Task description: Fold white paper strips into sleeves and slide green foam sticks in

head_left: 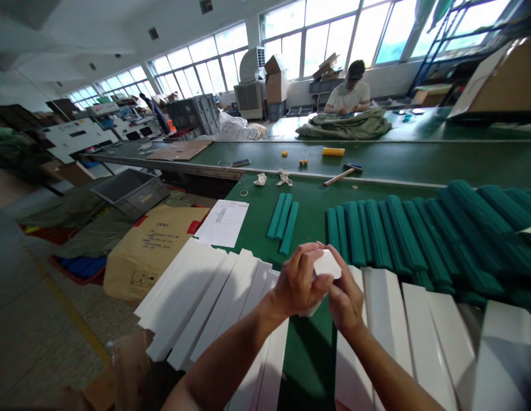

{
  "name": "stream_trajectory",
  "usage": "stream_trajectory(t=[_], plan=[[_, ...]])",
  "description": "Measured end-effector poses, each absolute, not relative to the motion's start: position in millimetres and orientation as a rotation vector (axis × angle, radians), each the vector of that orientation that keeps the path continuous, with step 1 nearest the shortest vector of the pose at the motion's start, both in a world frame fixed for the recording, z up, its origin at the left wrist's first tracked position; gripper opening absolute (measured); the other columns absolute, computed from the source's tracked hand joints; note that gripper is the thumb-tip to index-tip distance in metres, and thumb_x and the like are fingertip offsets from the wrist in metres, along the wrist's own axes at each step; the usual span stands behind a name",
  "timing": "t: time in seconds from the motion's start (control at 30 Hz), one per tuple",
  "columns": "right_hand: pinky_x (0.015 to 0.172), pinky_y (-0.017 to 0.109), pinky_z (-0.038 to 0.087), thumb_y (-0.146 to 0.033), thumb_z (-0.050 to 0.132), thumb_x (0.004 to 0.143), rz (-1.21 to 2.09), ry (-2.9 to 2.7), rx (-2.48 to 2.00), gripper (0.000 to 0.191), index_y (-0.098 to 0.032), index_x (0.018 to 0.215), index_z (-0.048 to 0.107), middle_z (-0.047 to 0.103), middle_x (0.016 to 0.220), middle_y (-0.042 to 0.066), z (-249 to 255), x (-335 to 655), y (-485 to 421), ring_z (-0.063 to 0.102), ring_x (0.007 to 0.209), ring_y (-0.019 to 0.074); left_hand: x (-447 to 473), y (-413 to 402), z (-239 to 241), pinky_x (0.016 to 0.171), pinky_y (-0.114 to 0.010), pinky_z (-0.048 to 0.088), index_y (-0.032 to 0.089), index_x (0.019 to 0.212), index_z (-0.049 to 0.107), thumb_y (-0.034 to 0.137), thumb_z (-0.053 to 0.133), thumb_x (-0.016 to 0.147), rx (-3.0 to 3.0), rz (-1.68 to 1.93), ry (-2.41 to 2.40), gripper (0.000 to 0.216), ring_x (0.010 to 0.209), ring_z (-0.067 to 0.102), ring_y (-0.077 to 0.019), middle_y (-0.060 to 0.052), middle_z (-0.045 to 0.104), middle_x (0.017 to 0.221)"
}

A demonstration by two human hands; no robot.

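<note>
My left hand (300, 281) and my right hand (346, 297) meet in front of me over the green table (310, 211). Both are closed on the end of a long white box (327, 265) that points toward me. Flat white boxes (197, 302) lie in a fan to the left of my hands. More white boxes (419, 325) lie to the right. A long row of rolled green items (397, 234) lies beyond my hands at the right. A small group of three green rolls (283, 220) lies apart at the centre.
A sheet of paper (223, 221) hangs over the table's left edge. A hammer (344, 173), a yellow object (333, 152) and cloth scraps (284, 178) lie farther back. A person (348, 91) sits at the far table with green fabric (346, 125). Cardboard (149, 251) and a grey crate (132, 191) are on the floor.
</note>
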State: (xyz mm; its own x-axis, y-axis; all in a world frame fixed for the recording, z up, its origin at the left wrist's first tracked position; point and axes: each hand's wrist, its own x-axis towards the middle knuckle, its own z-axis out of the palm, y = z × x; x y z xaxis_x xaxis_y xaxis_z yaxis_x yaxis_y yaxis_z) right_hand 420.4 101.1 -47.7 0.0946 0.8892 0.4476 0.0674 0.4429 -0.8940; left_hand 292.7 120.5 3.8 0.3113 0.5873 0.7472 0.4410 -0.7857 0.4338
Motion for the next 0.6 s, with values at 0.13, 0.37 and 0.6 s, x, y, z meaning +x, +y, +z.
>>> stream_trajectory(t=[0.13, 0.37, 0.6], plan=[[0.093, 0.049, 0.051, -0.033, 0.063, 0.079, 0.479, -1.513, -1.053, 0.074, -0.017, 0.144, 0.031, 0.050, 0.134, 0.018, -58.7, 417.9, 100.1, 0.056, 0.118, 0.0316, 283.1, 120.2, 13.2, 0.097, -0.038, 0.051, 0.012, 0.136, 0.038, 0.039, 0.036, 0.098, 2.512, 1.249, 0.956, 0.047, 0.118, 0.054, -0.0242, -0.018, 0.054, 0.121], [0.082, 0.044, 0.057, -0.030, 0.060, 0.081, 0.330, -1.616, -1.118, 0.066, -0.018, 0.139, 0.030, 0.059, 0.121, 0.017, -48.4, 408.9, 102.3, 0.064, 0.104, 0.0297, 272.5, 122.9, 30.5, 0.080, -0.033, 0.057, 0.015, 0.135, 0.048, 0.030, 0.041, 0.096, 2.550, 1.089, 1.009, 0.042, 0.091, 0.062, -0.0187, -0.011, 0.058, 0.101], [0.084, 0.044, 0.056, -0.031, 0.057, 0.082, 0.286, -1.693, -1.027, 0.064, -0.018, 0.138, 0.028, 0.058, 0.121, 0.017, -44.8, 411.7, 108.2, 0.062, 0.108, 0.0301, 275.3, 119.9, 52.0, 0.093, -0.036, 0.055, 0.016, 0.129, 0.053, 0.025, 0.036, 0.097, 2.724, 0.859, 0.998, 0.037, 0.110, 0.061, -0.0217, -0.013, 0.060, 0.119]])
